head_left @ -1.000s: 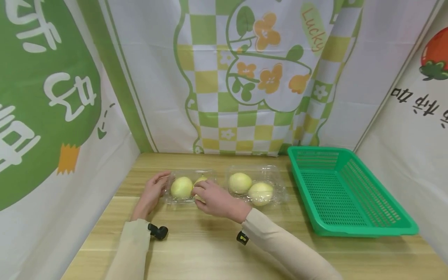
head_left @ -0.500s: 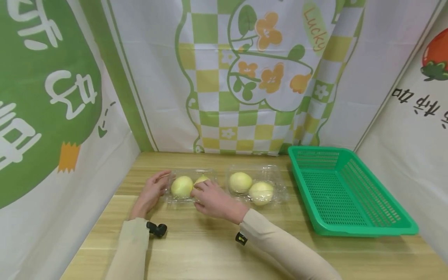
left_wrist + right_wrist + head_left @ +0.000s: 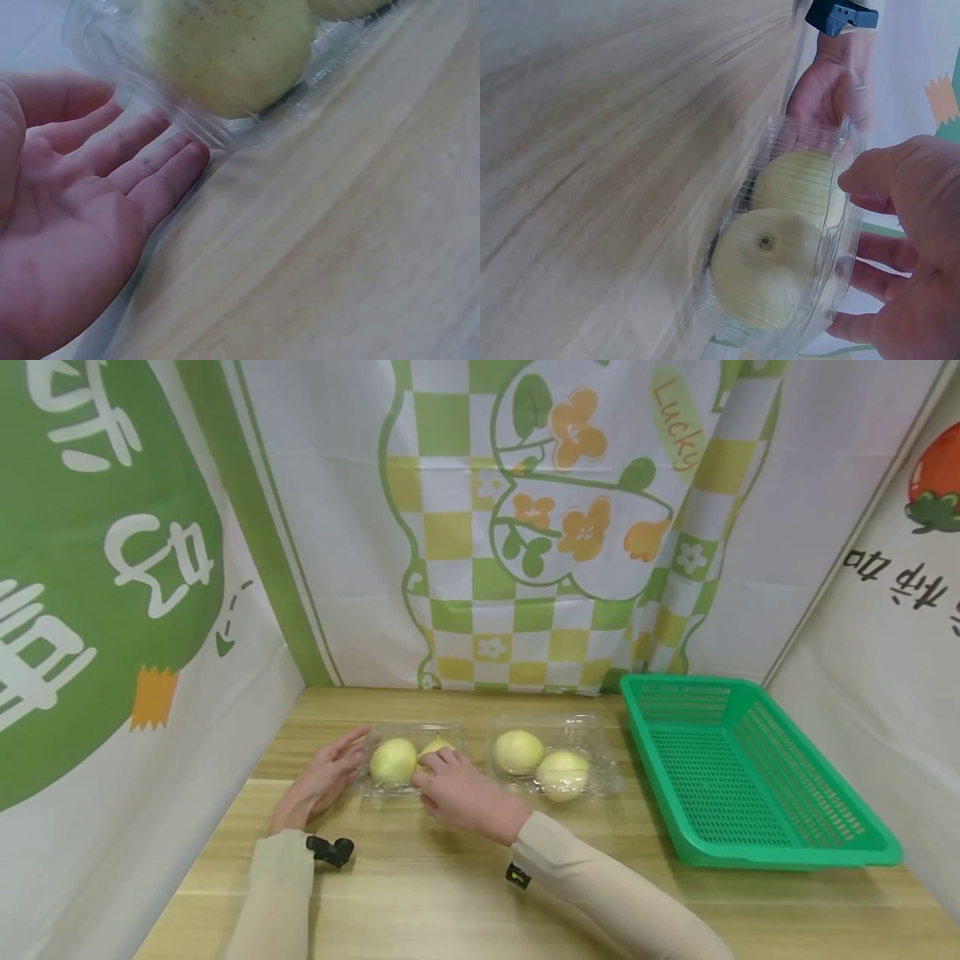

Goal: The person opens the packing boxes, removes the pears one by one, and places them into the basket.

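Two pale yellow-green pears (image 3: 393,763) sit in a clear plastic clamshell box (image 3: 787,142) on the wooden table. My left hand (image 3: 327,774) is at the box's left end. In the left wrist view its fingers are extended, with the fingertips right at the plastic wall. From the right, my right hand (image 3: 459,791) reaches over the same box and partly hides the second pear (image 3: 437,746). The right wrist view has its thumb and spread fingertips along the lid's upper edge. The pear (image 3: 765,262) nearer this camera shows a dark hollow.
A second clear box (image 3: 592,723) with two pears (image 3: 562,775) stands just right of the first. Farther right is a green plastic basket (image 3: 780,852) with slotted sides. Printed cloth (image 3: 360,527) walls off the table's back and sides.
My left hand has drawn slightly left, its fingers a little straighter. The right hand stays over the box with a slight shift. The boxes keep their places while the head view drifts a little.
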Demonstrator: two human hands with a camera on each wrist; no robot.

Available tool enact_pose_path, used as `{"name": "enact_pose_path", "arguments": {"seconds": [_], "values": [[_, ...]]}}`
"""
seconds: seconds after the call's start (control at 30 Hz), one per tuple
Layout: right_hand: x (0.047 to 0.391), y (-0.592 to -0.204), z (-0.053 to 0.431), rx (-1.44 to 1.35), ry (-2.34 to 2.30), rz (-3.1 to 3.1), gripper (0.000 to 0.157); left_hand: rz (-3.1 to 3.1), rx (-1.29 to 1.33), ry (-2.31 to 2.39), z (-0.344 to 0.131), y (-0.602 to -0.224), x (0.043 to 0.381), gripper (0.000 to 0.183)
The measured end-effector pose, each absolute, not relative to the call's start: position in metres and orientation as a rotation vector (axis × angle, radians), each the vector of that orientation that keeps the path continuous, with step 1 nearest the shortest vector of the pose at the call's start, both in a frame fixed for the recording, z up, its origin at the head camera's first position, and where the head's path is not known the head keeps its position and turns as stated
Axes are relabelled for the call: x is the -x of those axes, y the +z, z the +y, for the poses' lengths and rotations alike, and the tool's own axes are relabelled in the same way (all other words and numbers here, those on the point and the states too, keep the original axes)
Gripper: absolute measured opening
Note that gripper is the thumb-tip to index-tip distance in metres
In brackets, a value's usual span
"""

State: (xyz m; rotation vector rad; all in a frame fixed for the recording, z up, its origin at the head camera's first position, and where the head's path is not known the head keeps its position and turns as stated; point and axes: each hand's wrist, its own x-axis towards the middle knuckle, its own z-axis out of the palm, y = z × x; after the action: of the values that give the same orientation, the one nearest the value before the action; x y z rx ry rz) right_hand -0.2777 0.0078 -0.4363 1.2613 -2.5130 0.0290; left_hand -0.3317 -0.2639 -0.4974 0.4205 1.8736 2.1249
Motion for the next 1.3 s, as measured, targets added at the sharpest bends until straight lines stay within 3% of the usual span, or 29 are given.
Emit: {"name": "enact_pose_path", "arguments": {"seconds": [0.53, 1.03, 1.3], "values": [[0.279, -0.444, -0.01, -1.101, -0.085, -2.51, 0.008, 1.854, -0.358, 2.113, -0.268, -0.496, 0.331, 0.061], [0.271, -0.443, -0.015, -1.147, -0.422, -2.377, 0.013, 1.926, -0.246, 2.078, -0.265, -0.499, 0.332, 0.059], [0.269, -0.444, -0.014, -1.141, -0.506, -2.271, 0.01, 1.883, -0.31, 2.08, -0.266, -0.498, 0.331, 0.062]]}}
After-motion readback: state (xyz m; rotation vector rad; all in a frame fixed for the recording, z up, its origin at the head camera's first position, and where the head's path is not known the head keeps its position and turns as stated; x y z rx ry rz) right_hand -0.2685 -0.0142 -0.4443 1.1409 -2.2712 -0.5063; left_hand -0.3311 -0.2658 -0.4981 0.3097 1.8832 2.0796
